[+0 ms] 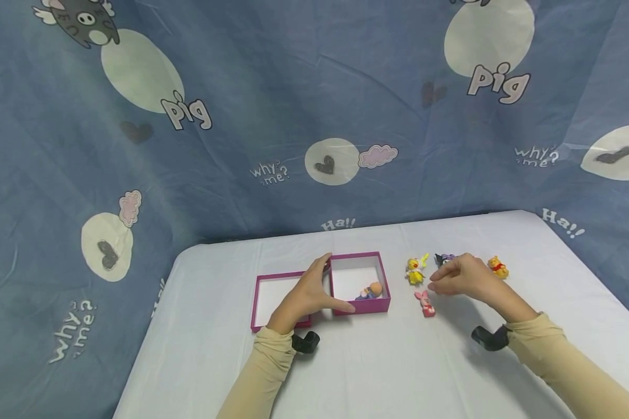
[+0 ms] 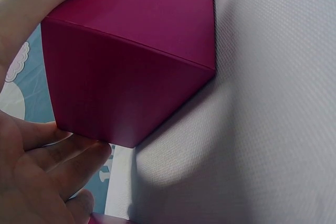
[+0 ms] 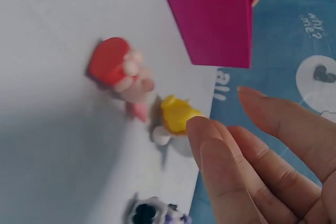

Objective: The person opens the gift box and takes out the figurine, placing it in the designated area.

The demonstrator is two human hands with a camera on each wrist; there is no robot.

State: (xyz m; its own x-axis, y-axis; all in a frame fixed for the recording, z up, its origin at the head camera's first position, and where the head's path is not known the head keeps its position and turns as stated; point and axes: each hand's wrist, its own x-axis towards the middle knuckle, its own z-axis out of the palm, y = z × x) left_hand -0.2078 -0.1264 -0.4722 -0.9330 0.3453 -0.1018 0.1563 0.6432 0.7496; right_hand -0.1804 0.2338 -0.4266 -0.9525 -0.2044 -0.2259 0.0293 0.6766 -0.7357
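My left hand [image 1: 308, 294] holds a magenta open-topped box [image 1: 364, 306] with a white inside, its thumb along the near wall and its fingers at the far left corner. A small doll figurine [image 1: 372, 290] with a round tan head lies in the box's near right corner. Over the table to the right hovers my right hand [image 1: 463, 280], thumb and fingers apart and holding nothing. Close to its fingertips are a pink rabbit figurine [image 1: 426, 304], a yellow duck figurine [image 1: 414, 272] and a black-and-purple figurine [image 1: 442, 260], partly covered by the hand.
Left of the box lies a shallow magenta-rimmed white tray or lid [image 1: 275, 297], partly behind my left hand. An orange bear figurine [image 1: 498, 267] in red is beyond my right hand. White cloth covers the table [image 1: 377, 366]; a blue patterned curtain [image 1: 272, 105] hangs behind it.
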